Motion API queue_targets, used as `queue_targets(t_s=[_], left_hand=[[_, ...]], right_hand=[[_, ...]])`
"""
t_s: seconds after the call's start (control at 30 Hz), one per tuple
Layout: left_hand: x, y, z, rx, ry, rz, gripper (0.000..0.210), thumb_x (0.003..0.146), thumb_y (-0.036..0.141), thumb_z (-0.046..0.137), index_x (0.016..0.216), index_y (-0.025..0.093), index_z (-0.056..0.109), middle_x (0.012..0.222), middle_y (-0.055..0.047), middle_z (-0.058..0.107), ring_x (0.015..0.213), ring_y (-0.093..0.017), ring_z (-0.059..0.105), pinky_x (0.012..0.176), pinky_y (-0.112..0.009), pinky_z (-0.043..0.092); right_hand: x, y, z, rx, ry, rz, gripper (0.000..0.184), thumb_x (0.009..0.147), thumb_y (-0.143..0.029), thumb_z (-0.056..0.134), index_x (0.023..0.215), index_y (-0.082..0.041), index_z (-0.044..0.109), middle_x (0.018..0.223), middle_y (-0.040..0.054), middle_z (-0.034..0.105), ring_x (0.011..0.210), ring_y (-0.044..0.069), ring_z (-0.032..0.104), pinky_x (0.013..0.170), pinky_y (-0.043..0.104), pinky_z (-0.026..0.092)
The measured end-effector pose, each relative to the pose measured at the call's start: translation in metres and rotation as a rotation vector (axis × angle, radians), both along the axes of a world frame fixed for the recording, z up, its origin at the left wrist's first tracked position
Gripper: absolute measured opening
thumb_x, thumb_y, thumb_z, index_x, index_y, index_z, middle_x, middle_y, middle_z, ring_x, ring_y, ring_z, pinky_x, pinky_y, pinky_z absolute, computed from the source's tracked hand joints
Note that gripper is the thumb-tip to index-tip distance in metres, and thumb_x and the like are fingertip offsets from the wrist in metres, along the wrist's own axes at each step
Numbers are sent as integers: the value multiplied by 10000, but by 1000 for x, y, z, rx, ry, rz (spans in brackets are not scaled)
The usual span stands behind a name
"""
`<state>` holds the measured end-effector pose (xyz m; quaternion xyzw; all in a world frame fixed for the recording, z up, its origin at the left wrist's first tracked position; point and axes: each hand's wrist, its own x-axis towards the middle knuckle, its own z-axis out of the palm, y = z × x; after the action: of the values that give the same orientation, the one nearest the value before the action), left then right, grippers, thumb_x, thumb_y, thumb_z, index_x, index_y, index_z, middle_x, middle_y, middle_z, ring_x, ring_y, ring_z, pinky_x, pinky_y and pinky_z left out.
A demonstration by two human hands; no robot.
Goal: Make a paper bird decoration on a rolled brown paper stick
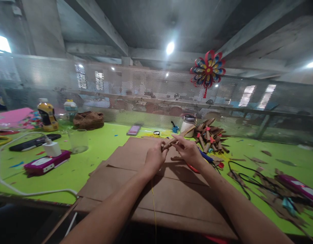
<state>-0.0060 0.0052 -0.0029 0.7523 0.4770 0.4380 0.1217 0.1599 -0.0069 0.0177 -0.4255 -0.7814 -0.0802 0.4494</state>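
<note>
My left hand (155, 157) and my right hand (189, 151) meet over a stack of brown paper sheets (113, 178). Between them they hold a thin rolled brown paper tube (169, 144), fingers closed on its two ends. A yellow thread (153, 201) hangs below my left hand across the sheets. Beneath my right hand lies another brown paper piece (177, 158). Beside that wrist, partly hidden, is a blue handle-like thing (206, 156); a red curved piece (193, 168) shows under the hand.
A pile of rolled brown paper pieces (209, 139) lies at back right, next to a white jar (188, 124). Purple power strips (48, 163) sit on both sides, with cables. A clear cup (78, 141), phone (35, 142) and bottle (47, 115) stand left. Perforated mesh (146, 98) rises behind.
</note>
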Motion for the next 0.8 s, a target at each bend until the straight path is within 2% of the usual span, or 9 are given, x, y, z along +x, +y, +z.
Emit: queue_targets(t_s=[0.13,0.3,0.43,0.6,0.8], left_hand=[[0,6,-3,-51,-101,-44,177,780,284,566,937,203,566,722,-18,643,633,-146,598,588,-231,397],[2,9,1,-297,-383,-203,225,728,280,618,903,173,526,591,32,557,479,-107,553,491,-206,403],[4,6,3,-469,-635,-337,281,723,324,648,877,168,471,585,39,544,437,-83,523,463,-202,413],[2,4,1,-585,-792,-490,254,769,305,616,902,172,445,635,8,573,530,-96,583,498,-197,439],[-1,4,1,-655,-852,-543,264,777,312,616,920,176,442,670,-2,583,568,-94,601,529,-191,457]], right_hand=[[-4,-6,3,24,27,10,390,857,-252,507,1239,-179,527,613,-13,602,548,130,539,572,230,406],[-3,-7,4,118,250,-81,269,859,-273,482,1079,-177,604,631,-1,594,549,129,534,579,240,423],[1,0,2,104,366,-103,229,850,-333,493,938,-174,632,631,18,610,547,148,555,551,253,436],[0,2,-1,33,339,-70,263,861,-363,479,832,-168,653,635,34,631,565,150,570,548,244,431],[-3,1,0,-25,263,-103,340,868,-391,465,679,-163,631,579,21,600,540,140,527,550,248,389]])
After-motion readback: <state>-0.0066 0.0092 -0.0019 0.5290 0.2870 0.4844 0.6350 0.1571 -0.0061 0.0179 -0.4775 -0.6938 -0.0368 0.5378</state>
